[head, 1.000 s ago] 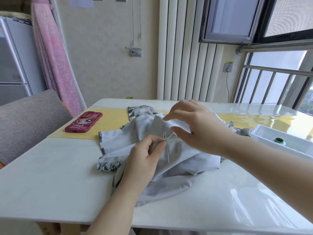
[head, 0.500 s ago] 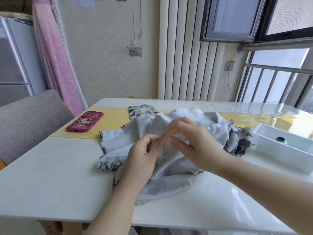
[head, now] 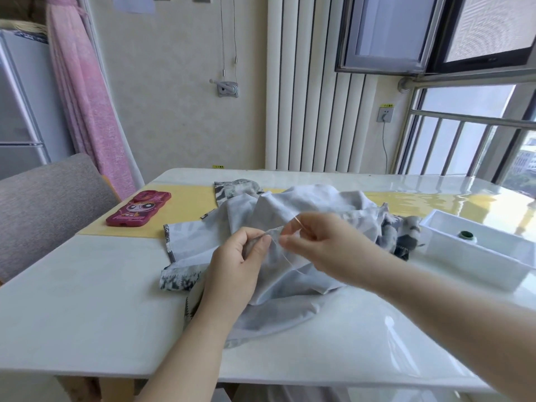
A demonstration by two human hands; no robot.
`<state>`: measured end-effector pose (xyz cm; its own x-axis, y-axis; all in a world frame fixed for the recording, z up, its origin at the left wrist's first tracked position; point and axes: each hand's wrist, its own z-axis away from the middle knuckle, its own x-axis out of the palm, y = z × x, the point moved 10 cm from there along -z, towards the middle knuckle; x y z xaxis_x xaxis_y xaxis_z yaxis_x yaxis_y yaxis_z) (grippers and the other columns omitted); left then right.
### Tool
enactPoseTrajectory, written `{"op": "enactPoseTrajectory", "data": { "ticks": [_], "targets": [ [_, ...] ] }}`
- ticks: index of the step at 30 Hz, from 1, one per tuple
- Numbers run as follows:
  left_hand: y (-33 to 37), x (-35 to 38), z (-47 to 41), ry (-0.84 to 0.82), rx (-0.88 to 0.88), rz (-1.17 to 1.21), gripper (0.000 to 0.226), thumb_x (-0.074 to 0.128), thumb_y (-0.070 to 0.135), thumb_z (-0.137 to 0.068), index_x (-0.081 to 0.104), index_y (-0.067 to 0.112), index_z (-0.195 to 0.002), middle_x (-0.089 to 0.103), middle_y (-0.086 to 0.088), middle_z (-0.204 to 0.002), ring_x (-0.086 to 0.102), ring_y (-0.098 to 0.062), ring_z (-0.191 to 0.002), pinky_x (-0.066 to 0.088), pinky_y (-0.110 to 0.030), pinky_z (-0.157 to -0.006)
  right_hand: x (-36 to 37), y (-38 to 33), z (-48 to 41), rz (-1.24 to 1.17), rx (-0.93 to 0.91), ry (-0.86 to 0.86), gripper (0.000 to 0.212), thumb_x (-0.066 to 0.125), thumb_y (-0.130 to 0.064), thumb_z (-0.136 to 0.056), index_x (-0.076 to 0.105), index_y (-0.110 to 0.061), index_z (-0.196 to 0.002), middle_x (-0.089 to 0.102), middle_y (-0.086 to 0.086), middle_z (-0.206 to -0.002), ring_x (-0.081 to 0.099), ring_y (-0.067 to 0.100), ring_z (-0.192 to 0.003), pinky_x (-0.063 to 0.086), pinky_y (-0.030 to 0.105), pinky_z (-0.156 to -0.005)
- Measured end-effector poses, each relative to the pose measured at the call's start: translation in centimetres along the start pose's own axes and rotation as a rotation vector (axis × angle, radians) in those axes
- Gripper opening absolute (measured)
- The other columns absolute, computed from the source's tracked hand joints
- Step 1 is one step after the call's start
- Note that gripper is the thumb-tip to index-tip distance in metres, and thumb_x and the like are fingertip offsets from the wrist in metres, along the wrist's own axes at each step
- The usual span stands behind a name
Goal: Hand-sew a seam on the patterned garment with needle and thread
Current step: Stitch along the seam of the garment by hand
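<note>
Both hands work over the middle of the garment [head: 290,303]. My left hand [head: 232,265] pinches the garment's fold at the seam, to keep it firm. My right hand [head: 322,245], just beside, pinches the thread [head: 282,256] and draws it out; the needle I cannot see. Half a second ago the fingertips touched; now they are apart.

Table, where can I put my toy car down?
The widest bare patch is the near-left part of the table, between the front edge, the pink phone and the garment. A narrower bare strip runs along the far edge behind the garment. The middle is crowded with the garment; the white tray fills the right.
</note>
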<state>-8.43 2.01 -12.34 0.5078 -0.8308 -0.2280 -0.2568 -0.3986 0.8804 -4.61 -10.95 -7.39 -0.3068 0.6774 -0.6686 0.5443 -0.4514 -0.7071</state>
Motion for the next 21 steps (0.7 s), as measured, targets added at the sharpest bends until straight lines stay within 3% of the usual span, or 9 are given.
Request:
{"op": "enactPoseTrajectory", "data": {
  "ticks": [2, 5, 7, 10, 12, 14, 16, 19, 21],
  "targets": [
    [0.1, -0.1, 0.0, 0.009, 0.004, 0.003, 0.013, 0.058, 0.03, -0.092, 0.064, 0.024, -0.082, 0.056, 0.011, -0.059, 0.048, -0.004, -0.059, 0.038, -0.014, -0.057, 0.7, -0.5, 0.0, 0.138, -0.089, 0.064, 0.017, 0.067, -0.033, -0.084, 0.061, -0.018, -0.08, 0.041, -0.01, -0.044, 0.04, 0.002, -0.044, 0.033, 0.015, -0.049],
    [0.3, -0.1, 0.0, 0.018, 0.012, 0.019, 0.012, 0.058, 0.028, -0.092, 0.065, 0.024, -0.082, 0.062, 0.013, -0.063, 0.051, -0.001, -0.061, 0.04, -0.012, -0.059, 1.3, -0.4, -0.1, 0.134, -0.121, 0.116, 0.022, 0.068, -0.028, -0.083, 0.056, -0.019, -0.067, 0.044, -0.019, -0.043, 0.041, 0.002, -0.047, 0.032, 0.016, -0.051],
    [0.3, -0.1, -0.1, 0.015, 0.012, 0.019, 0.011, 0.058, 0.028, -0.092, 0.064, 0.024, -0.083, 0.062, 0.015, -0.063, 0.052, 0.0, -0.061, 0.039, -0.011, -0.058, 1.0, -0.3, -0.1, 0.056, -0.134, 0.139, 0.024, 0.068, -0.024, -0.084, 0.056, -0.02, -0.064, 0.037, -0.013, -0.041, 0.034, 0.006, -0.044, 0.028, 0.017, -0.047],
    [0.3, -0.1, -0.2, 0.006, 0.023, 0.003, 0.011, 0.057, 0.026, -0.093, 0.064, 0.021, -0.085, 0.05, 0.02, -0.052, 0.045, 0.0, -0.054, 0.036, -0.012, -0.054, -1.2, -0.8, 0.2, -0.365, -0.167, 0.227, 0.023, 0.065, -0.017, -0.088, 0.054, -0.015, -0.067, 0.034, -0.014, -0.045, 0.027, 0.002, -0.044, 0.025, 0.014, -0.046],
    [0.2, -0.1, -0.3, 0.011, 0.024, -0.015, 0.012, 0.057, 0.024, -0.093, 0.063, 0.019, -0.085, 0.049, 0.022, -0.051, 0.045, 0.001, -0.053, 0.035, -0.011, -0.054, -2.4, -1.4, -0.1, -0.81, -0.171, 0.219, 0.026, 0.059, -0.013, -0.092, 0.048, -0.015, -0.068, 0.031, -0.012, -0.044, 0.026, 0.003, -0.041, 0.04, 0.013, -0.053],
    [0.2, -0.1, -0.2, 0.019, 0.025, -0.023, 0.011, 0.057, 0.024, -0.093, 0.063, 0.02, -0.085, 0.051, 0.023, -0.052, 0.047, 0.002, -0.054, 0.036, -0.01, -0.055, -2.4, -2.4, -0.5, -1.185, -0.134, 0.087, 0.028, 0.052, -0.012, -0.092, 0.041, -0.015, -0.067, 0.019, -0.011, -0.043, 0.017, 0.003, -0.036, 0.056, 0.025, -0.074],
    [0.2, -0.2, -0.2, 0.024, 0.029, -0.028, 0.012, 0.057, 0.024, -0.094, 0.064, 0.02, -0.085, 0.05, 0.022, -0.051, 0.046, 0.001, -0.054, 0.036, -0.011, -0.055, -0.4, -3.4, -0.3, -1.331, -0.017, -0.212, 0.025, 0.057, -0.018, -0.086, 0.044, -0.016, -0.065, 0.011, -0.007, -0.049, 0.012, 0.006, -0.037, 0.058, 0.03, -0.071],
    [0.3, -0.2, -0.1, 0.023, 0.026, -0.028, 0.013, 0.056, 0.022, -0.094, 0.063, 0.018, -0.085, 0.048, 0.023, -0.048, 0.046, 0.003, -0.052, 0.035, -0.01, -0.054, 4.6, -2.1, 3.0, -0.952, 0.211, -0.759, 0.016, 0.063, -0.018, -0.083, 0.06, -0.016, -0.067, 0.013, -0.002, -0.052, 0.024, 0.005, -0.036, 0.059, 0.032, -0.061],
    [0.3, -0.3, -0.2, 0.024, 0.018, -0.019, 0.012, 0.056, 0.023, -0.094, 0.062, 0.018, -0.084, 0.049, 0.024, -0.048, 0.046, 0.004, -0.053, 0.036, -0.009, -0.055, 5.9, 1.1, 4.7, -0.476, 0.262, -0.869, 0.013, 0.058, -0.013, -0.089, 0.059, -0.014, -0.076, 0.017, -0.002, -0.052, 0.023, 0.008, -0.039, 0.059, 0.037, -0.068]
  ]
}}
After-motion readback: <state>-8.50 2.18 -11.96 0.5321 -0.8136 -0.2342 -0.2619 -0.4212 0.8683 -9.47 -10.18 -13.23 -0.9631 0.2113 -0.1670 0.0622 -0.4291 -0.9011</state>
